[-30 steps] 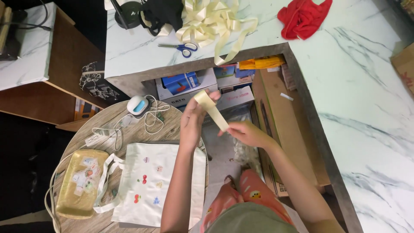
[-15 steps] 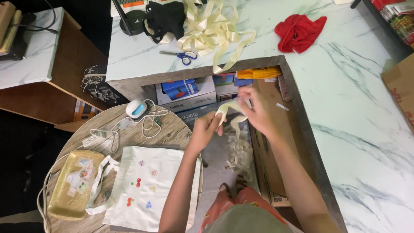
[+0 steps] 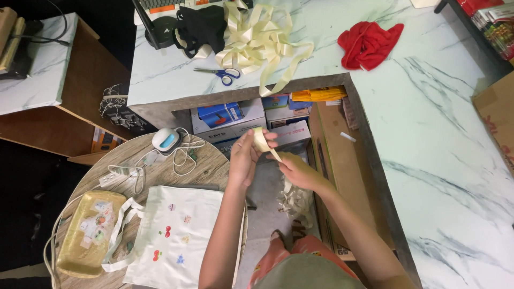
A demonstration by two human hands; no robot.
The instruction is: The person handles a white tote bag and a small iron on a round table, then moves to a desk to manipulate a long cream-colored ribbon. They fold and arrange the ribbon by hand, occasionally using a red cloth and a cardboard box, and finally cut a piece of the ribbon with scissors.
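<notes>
Bright, even indoor light from above — sharp around the hands, dark at the far left.

The marble counter (image 3: pixel 428 139) beyond and to the right of the hands is brightly lit with mild sheen and no harsh glare; the shelf recess (image 3: pixel 267 112) just past them lies in soft shadow. Edges bend slightly — wide-angle distortion. Little motion blur.

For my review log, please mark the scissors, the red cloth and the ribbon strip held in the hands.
scissors (image 3: pixel 224 73), head view, on the blue handles.
red cloth (image 3: pixel 369 44), head view, middle of the crumpled heap.
ribbon strip (image 3: pixel 262 141), head view, on the cream part between the fingers.
</notes>
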